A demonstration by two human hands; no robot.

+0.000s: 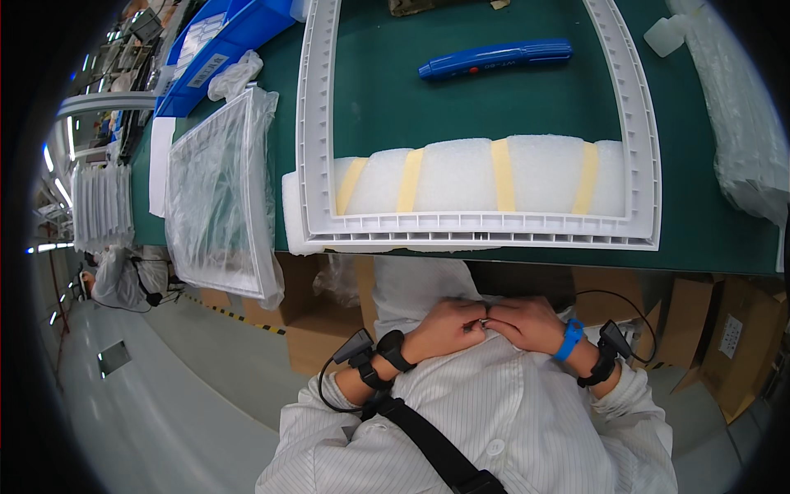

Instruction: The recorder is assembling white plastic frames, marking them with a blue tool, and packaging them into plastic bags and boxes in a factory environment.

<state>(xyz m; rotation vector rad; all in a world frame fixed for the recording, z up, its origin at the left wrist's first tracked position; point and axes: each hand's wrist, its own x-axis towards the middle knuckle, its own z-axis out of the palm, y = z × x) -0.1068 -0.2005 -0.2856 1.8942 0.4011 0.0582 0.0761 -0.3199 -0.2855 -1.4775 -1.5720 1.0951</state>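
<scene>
Close together in front of my body, below the table edge, are my left hand [451, 326] and my right hand [527, 321]. Their fingertips meet in a pinch, with a tiny shiny bit between them that is too small to name. Both hands are closed. Beyond them on the table lies a white plastic frame [477, 231] with ribbed edges. A white foam pad [457, 169] with several yellow tape strips rests beneath its near side. Within the frame's opening, a blue marker pen [495, 59] lies on the green tabletop [387, 107]. Neither hand touches these things.
Left of the frame, a plastic-wrapped panel [218, 198] overhangs the table edge near a blue bin [239, 41]. Bubble wrap [745, 123] lies at the right. Cardboard boxes [741, 342] stand under the table. A black strap [436, 449] crosses my white striped coat.
</scene>
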